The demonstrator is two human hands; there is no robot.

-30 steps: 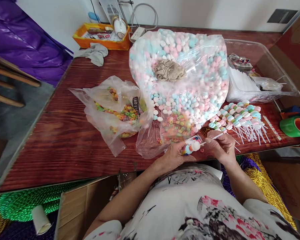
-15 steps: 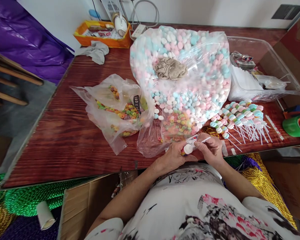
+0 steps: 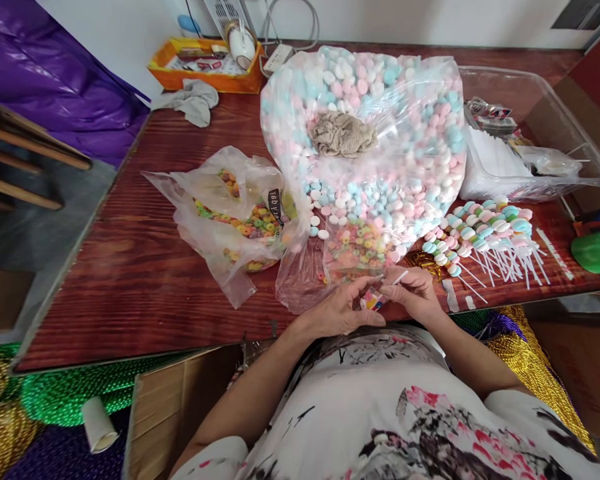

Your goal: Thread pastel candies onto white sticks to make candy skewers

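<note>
Close to my body at the table's front edge, both hands work on a small candy stick in a printed clear wrapper (image 3: 373, 300). My left hand (image 3: 341, 311) is curled round its wrapped part, partly hiding it. My right hand (image 3: 414, 293) pinches near its thin white stick (image 3: 401, 277). Just beyond lies a large clear bag of pink, white and blue candies (image 3: 380, 193), with ring-shaped pieces (image 3: 355, 245) at its near end. To the right of my right hand, finished-looking candy sticks (image 3: 480, 230) lie in a pile, their white sticks pointing towards me.
Left of the large bag sits an open bag of coloured rings (image 3: 253, 220). A brown cloth (image 3: 344, 135) rests on the candies. A clear plastic bin (image 3: 545, 180), green tape roll (image 3: 596, 253), orange tray (image 3: 177, 79) and grey cloth (image 3: 197, 101) stand around. Gold twist ties (image 3: 425, 262) lie near my right hand.
The candy stick has turned in my hands: its white round piece no longer shows, and the printed, coloured side does. The view has shifted slightly.
</note>
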